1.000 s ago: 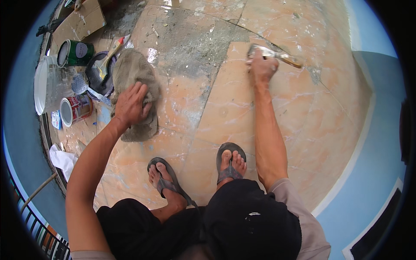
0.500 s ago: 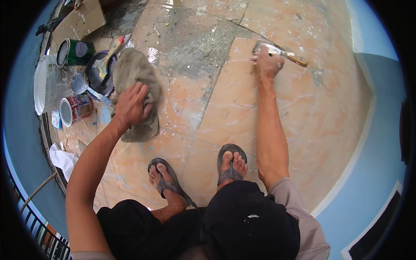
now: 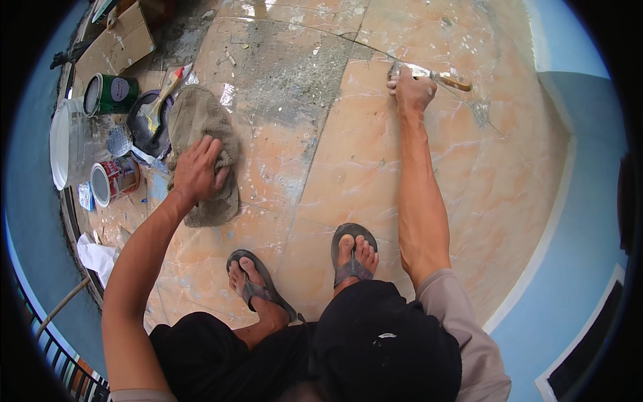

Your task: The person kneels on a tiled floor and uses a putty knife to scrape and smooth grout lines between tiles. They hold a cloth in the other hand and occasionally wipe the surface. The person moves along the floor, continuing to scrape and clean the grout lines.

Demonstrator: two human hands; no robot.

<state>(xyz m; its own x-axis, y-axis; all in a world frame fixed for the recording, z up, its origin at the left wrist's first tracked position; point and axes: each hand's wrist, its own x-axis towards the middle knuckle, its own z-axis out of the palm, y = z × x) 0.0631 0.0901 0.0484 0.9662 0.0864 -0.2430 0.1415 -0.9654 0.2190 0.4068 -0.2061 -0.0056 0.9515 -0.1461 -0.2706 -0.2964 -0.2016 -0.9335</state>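
Note:
My left hand (image 3: pixel 195 171), fingers curled, grips a grey-brown cloth (image 3: pixel 201 110) that lies bunched on the tiled floor (image 3: pixel 362 161). At the far right, my right hand (image 3: pixel 412 92) is closed around the metal part of a putty knife (image 3: pixel 455 83). Its wooden handle sticks out to the right of my fist. Most of the blade is hidden by my fingers, close to the tiles. Left of the cloth, a paintbrush (image 3: pixel 159 110) with a red-tipped handle rests across a dark, paint-stained tray (image 3: pixel 139 124).
Left of the cloth stand a green can (image 3: pixel 110 94), a red-and-white can (image 3: pixel 115 181), a clear plastic tub (image 3: pixel 75 144) and a slotted plastic scoop (image 3: pixel 119 142). Cardboard (image 3: pixel 115 43) lies beyond. Rough grey residue (image 3: pixel 288 74) covers tiles ahead. A blue wall (image 3: pixel 583 181) rises at right.
The view has shifted slightly. My right hand still holds the putty knife at nearly the same place and is less blurred. My left hand stays on the cloth.

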